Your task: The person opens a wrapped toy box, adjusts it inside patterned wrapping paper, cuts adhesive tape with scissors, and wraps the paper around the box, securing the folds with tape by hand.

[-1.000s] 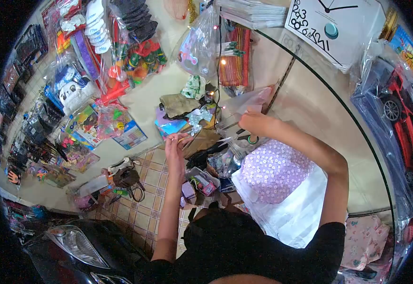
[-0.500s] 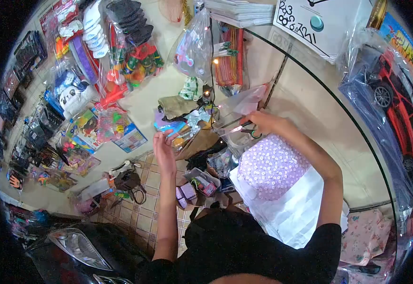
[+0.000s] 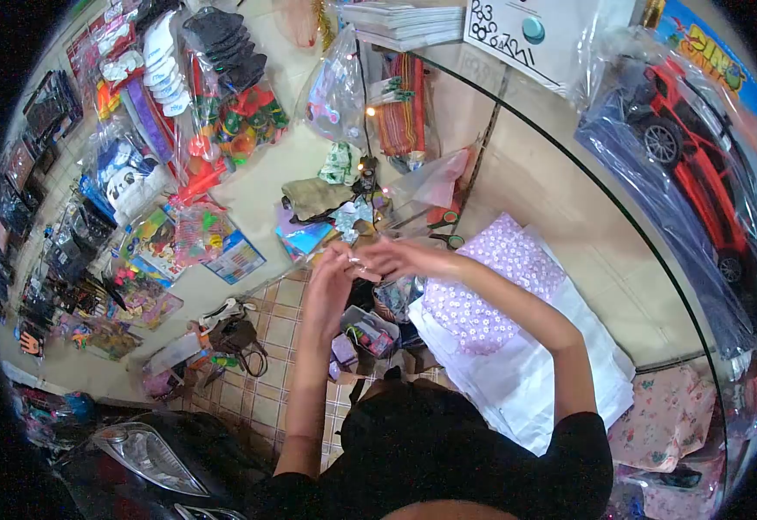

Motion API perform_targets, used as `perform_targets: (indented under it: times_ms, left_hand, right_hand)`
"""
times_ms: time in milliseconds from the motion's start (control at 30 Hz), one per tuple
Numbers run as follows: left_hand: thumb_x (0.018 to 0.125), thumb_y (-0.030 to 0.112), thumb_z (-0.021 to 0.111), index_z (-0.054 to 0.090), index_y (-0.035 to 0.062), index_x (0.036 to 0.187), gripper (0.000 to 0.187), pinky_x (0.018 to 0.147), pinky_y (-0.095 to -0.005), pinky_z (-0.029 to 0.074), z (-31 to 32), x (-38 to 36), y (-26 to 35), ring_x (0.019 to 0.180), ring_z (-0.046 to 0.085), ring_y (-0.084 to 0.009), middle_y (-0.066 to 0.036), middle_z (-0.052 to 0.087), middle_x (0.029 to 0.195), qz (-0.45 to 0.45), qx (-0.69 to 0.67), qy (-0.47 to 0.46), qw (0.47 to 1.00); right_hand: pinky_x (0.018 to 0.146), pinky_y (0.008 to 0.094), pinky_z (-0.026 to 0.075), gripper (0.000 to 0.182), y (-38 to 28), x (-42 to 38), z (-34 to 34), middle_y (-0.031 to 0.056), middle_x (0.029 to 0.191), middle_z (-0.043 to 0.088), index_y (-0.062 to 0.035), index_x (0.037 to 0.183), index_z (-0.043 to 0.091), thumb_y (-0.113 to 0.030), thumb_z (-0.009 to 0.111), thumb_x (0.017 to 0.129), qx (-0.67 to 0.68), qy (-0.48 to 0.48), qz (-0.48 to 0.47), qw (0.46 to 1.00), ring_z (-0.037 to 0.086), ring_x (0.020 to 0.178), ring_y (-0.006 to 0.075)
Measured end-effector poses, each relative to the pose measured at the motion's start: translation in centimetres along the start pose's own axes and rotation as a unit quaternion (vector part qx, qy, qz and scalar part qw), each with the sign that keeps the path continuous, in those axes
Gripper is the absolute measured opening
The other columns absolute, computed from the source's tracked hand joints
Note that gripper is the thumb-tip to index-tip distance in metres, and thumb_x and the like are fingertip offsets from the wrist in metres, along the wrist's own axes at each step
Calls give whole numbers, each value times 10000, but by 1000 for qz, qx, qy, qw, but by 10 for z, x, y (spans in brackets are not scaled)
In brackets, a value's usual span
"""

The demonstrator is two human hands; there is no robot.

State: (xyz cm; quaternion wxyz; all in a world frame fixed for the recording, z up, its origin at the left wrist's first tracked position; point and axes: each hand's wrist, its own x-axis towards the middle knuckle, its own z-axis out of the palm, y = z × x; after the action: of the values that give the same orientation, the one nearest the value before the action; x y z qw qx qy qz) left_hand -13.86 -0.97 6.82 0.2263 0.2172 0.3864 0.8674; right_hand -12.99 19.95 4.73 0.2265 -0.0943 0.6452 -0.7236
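Observation:
My left hand (image 3: 332, 270) is raised in the middle, its fingers bent together at the tips. From the right, my right hand (image 3: 404, 258) reaches across and its fingertips meet those of the left. A small whitish bit (image 3: 357, 260) shows between the fingers, too small to name. Scissors (image 3: 450, 234) with green and black handles lie just beyond my right hand. Below my right forearm sits a lilac bundle with white flowers (image 3: 491, 290), resting on large white paper sheets (image 3: 517, 390).
A glass tabletop edge (image 3: 621, 204) curves along the right. Boxed red toy car (image 3: 699, 191) and a clock face (image 3: 526, 43) lie beyond it. Bagged toys and socks (image 3: 222, 52) hang at left. A small open box (image 3: 370, 334) stands below my hands; a motorbike front (image 3: 149, 455) is lower left.
My right hand has left the scissors and moved left to meet my left hand. My left hand has shifted slightly right, its fingers drawn together. The whole view has shifted a little.

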Motion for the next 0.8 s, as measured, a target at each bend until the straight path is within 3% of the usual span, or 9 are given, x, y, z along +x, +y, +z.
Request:
perform_targets:
  times_ms: [67,167,300,367,500,633,667,767,800]
  left_hand:
    - [949,195,460,469,51,991,150,771,-365,498,4,-2,-1,808,655,-259,-150,630,927,-16,-46,-18,999]
    - [954,190,437,466,48,988,149,769,-353,495,5,-9,4,805,651,-262,-150,619,914,-37,-105,-58,992]
    - [942,192,434,464,54,969,144,768,-338,485,0,-16,1,821,639,-250,-148,608,891,-10,-102,-32,994]
    - [920,192,447,466,57,950,140,791,-349,476,3,-20,1,825,632,-247,-144,605,881,-12,-79,-19,997]
    - [856,195,497,492,48,851,147,918,-376,431,1,-28,-1,951,597,-253,-148,602,972,61,162,-20,985]
    - [804,145,570,534,28,823,123,986,-371,382,1,-41,0,1051,553,-245,-123,581,1104,164,340,-16,926]
    - [796,135,591,546,24,825,124,995,-369,374,-3,-44,1,1070,542,-240,-116,573,1139,185,391,-22,902]
    - [817,97,627,579,25,872,102,988,-380,379,-6,-51,-1,1088,528,-211,-96,549,1205,195,452,-42,870]
    - [838,99,623,583,24,882,96,957,-378,407,-8,-55,-3,1054,547,-205,-104,567,1175,159,420,-36,893]
  right_hand:
    - [861,363,512,604,2,-2,15,140,1125,630,-82,1271,544,-571,354,972,56,-48,108,991,617,1035,259]
    - [813,375,533,655,2,-10,15,180,1122,623,-23,1251,539,-583,358,964,88,-131,140,978,640,989,292]
    - [782,339,542,562,7,-22,14,150,1019,666,49,1149,595,-465,435,986,92,-91,117,985,670,899,240]
    - [801,332,553,450,14,-27,15,153,1016,670,57,1118,614,-357,521,967,102,-34,69,992,672,906,229]
    - [851,327,552,322,17,-38,17,152,1018,669,55,1125,617,-203,609,933,93,119,5,988,671,917,211]
    - [862,336,551,383,10,-47,5,177,1067,651,46,1234,538,-147,626,915,115,218,-106,963,663,955,237]
    - [867,361,549,522,8,-49,2,208,1118,629,41,1339,409,-120,642,900,119,228,-125,958,655,980,255]
    - [913,364,530,591,-5,-62,6,214,1130,620,-3,1385,368,-91,663,880,198,286,-129,929,638,1035,260]
    - [945,381,513,652,-5,-65,1,243,1177,589,16,1412,301,-82,662,878,207,285,-124,928,620,1074,275]
